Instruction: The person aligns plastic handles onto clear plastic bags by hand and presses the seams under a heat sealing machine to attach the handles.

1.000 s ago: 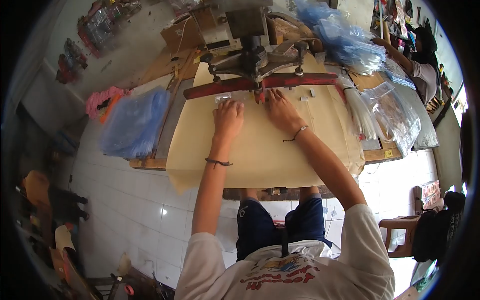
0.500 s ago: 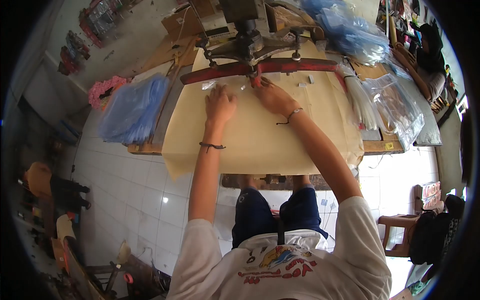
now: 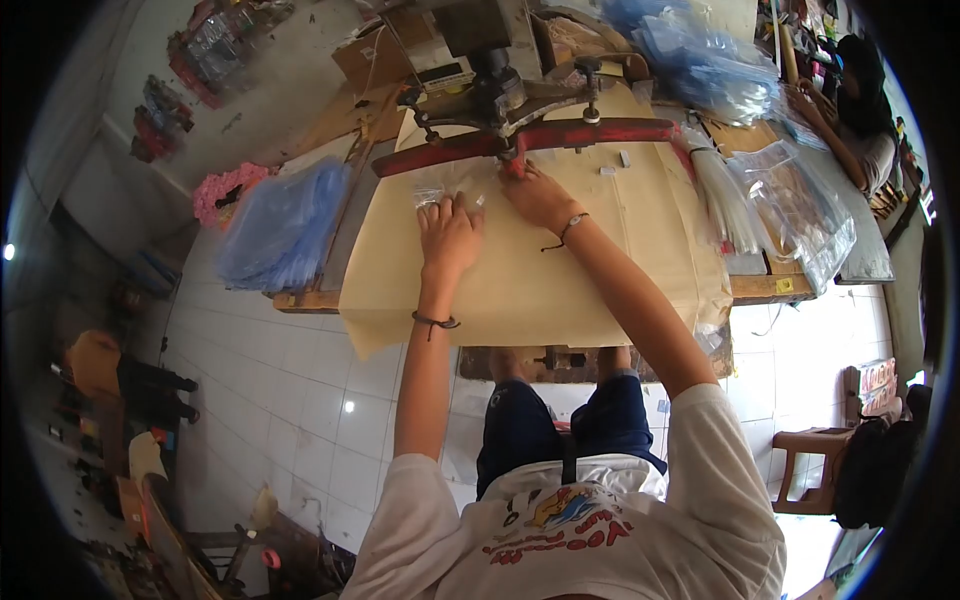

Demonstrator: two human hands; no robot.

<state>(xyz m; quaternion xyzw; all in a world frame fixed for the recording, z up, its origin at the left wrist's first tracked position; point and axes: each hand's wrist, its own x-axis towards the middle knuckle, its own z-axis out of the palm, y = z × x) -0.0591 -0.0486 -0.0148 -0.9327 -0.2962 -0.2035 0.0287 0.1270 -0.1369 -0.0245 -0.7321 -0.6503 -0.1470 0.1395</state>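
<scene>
Left hand (image 3: 450, 235) now nearer, open flat on clear pouch (image 3: 432, 195); right hand (image 3: 537, 195) open beside red bar (image 3: 530, 138).

A matt, tan paper sheet (image 3: 560, 270) covers the wooden desk (image 3: 770, 290). Just beyond each hand's grip lies thin, glossy clear plastic (image 3: 432, 192), under a red-painted metal bar (image 3: 520, 142), worn and dull. Left of the grips sits a stack of shiny blue plastic bags (image 3: 280, 225).
</scene>
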